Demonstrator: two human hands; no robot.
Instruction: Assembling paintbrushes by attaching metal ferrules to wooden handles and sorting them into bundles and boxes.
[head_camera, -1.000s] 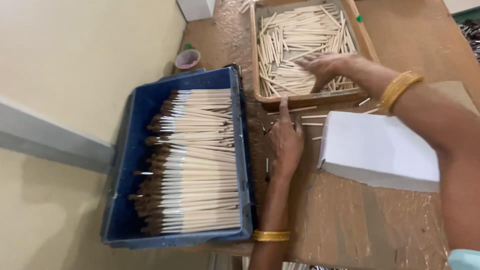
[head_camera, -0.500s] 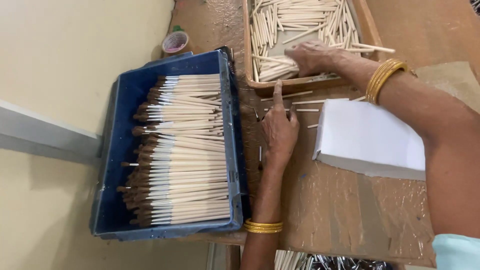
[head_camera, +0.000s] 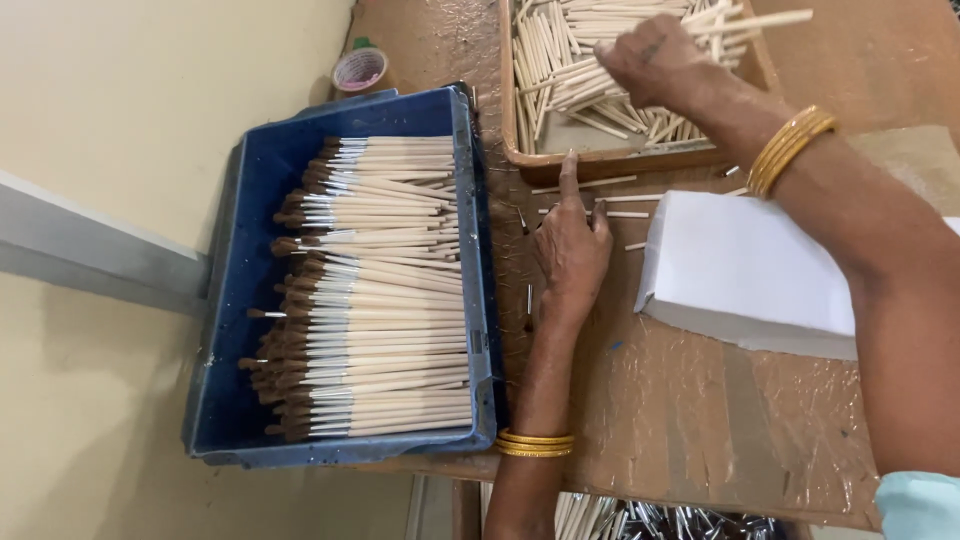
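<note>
right hand (head_camera: 655, 60): we are closing it round a loose bundle of pale wooden sticks (head_camera: 740, 25) over the brown wooden tray (head_camera: 620, 165); some could be slipping out.
left hand (head_camera: 570, 250): we are resting it nearly flat, empty, just below the tray, forefinger touching its rim.
risk: stray sticks (head_camera: 625, 212) below the tray rolling off.

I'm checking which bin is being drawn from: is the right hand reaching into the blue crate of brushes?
No, the right hand is in the wooden tray grasping plain sticks, while the blue crate lies apart, untouched.
</note>
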